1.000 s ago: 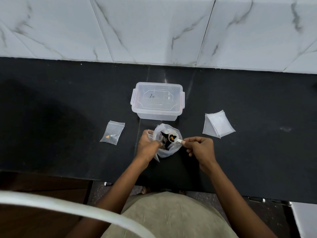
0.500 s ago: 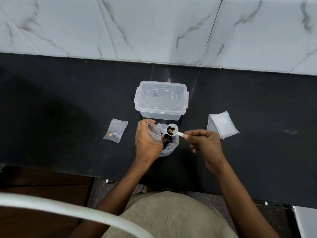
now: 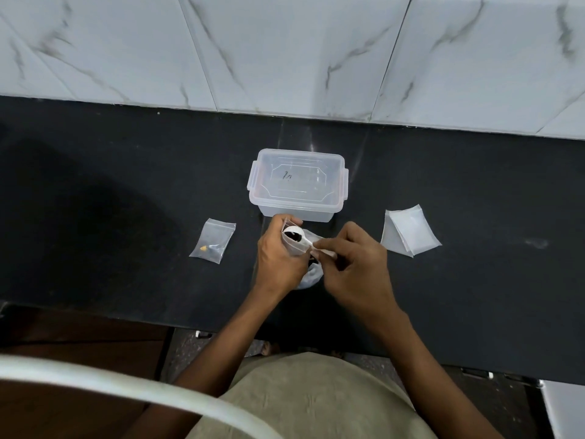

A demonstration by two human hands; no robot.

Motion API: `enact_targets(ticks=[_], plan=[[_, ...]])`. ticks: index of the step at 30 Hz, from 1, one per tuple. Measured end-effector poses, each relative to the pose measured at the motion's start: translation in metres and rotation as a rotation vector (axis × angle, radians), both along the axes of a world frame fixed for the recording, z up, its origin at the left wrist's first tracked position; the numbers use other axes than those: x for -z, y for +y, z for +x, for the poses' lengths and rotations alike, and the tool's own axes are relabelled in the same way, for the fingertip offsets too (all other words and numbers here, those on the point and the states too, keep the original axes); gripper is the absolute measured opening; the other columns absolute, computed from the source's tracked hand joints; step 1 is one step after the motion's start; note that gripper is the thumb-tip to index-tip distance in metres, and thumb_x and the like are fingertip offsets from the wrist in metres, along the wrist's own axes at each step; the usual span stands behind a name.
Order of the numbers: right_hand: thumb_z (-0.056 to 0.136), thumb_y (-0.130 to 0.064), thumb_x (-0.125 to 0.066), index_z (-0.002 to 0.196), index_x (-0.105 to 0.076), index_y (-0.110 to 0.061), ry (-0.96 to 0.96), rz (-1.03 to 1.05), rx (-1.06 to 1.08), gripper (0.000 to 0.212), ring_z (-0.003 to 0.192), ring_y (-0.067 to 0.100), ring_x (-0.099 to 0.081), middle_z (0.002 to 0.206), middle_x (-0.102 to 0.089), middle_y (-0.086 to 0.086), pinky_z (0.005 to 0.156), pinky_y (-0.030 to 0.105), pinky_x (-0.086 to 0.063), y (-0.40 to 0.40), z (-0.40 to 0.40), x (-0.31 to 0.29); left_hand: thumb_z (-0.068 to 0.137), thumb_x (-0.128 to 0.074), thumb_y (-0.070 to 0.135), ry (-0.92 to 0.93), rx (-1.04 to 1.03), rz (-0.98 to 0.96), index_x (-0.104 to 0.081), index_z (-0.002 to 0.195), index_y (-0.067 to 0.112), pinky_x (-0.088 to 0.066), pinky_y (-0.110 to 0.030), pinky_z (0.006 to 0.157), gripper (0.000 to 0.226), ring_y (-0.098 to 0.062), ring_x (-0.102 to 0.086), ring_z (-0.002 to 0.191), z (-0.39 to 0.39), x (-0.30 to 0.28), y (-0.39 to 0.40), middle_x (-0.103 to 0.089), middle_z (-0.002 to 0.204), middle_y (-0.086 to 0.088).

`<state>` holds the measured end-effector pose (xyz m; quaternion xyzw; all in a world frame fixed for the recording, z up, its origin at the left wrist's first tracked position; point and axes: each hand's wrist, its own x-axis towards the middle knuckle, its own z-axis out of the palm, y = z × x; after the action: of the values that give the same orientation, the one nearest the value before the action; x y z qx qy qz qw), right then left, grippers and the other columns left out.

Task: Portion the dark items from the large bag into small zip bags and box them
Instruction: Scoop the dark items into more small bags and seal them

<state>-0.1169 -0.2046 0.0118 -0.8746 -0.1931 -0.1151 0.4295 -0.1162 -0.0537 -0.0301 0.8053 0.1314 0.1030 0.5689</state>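
Note:
My left hand [image 3: 278, 255] grips a small clear zip bag [image 3: 295, 243] with its mouth held open. My right hand [image 3: 354, 261] pinches the handle of a small white scoop [image 3: 297, 233], whose bowl with dark items sits at the mouth of that bag. The large clear bag [image 3: 311, 274] with dark items lies on the counter under both hands and is mostly hidden. A clear plastic box [image 3: 297, 183] with its lid on stands just behind the hands.
A small zip bag [image 3: 213, 240] with a yellow bit and dark pieces lies to the left. A stack of empty zip bags [image 3: 410, 231] lies to the right. The black counter [image 3: 95, 201] ends at a marble tiled wall [image 3: 285, 52] behind.
The right hand lifted the scoop out of the large bag and carried it left to the small bag's mouth. The left hand raised the small bag off the large bag.

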Motion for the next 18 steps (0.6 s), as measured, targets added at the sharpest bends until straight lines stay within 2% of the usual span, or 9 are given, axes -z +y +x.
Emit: enact_targets(ticks=[3,7,13,18], plan=[[0.087,-0.001,-0.075,0.087,-0.077,-0.002,-0.22,-0.089,0.023,0.002,0.06,0.015,-0.044,0.073,-0.05,0.005,0.047,0.031,-0.042,0.002,-0.005,0.003,0.069,-0.083,0.01,-0.005,-0.032,-0.049,-0.059,0.101,0.027,-0.058,-0.045,0.074,0.043,-0.016,-0.067,0.085,0.002,0.0,-0.001,-0.067,0.093,0.006],[0.089,0.002,-0.071,0.085,-0.078,0.003,-0.377,-0.08,0.073,0.008,0.058,0.017,-0.044,0.068,-0.051,0.009,0.048,0.03,-0.037,0.004,-0.008,0.008,0.07,-0.082,0.009,-0.027,-0.028,-0.103,-0.058,0.1,0.023,-0.057,-0.05,0.074,0.041,-0.024,-0.067,0.086,0.004,-0.001,-0.001,-0.067,0.092,-0.001],[0.087,0.006,-0.072,0.09,-0.079,0.004,-0.449,-0.088,0.071,0.008,0.057,0.019,-0.048,0.068,-0.055,0.012,0.047,0.031,-0.039,0.002,-0.008,0.012,0.069,-0.086,0.01,-0.023,-0.026,-0.151,-0.059,0.104,0.028,-0.059,-0.051,0.079,0.048,-0.024,-0.07,0.091,0.007,-0.003,-0.001,-0.07,0.096,0.0],[0.084,0.007,-0.074,0.089,-0.079,0.003,-0.474,-0.117,0.065,0.008,0.058,0.02,-0.048,0.068,-0.055,0.011,0.046,0.033,-0.04,0.002,-0.005,0.014,0.067,-0.085,0.015,-0.02,-0.023,-0.157,-0.059,0.102,0.028,-0.059,-0.052,0.073,0.046,-0.027,-0.069,0.087,0.007,-0.004,-0.002,-0.069,0.093,-0.002]])
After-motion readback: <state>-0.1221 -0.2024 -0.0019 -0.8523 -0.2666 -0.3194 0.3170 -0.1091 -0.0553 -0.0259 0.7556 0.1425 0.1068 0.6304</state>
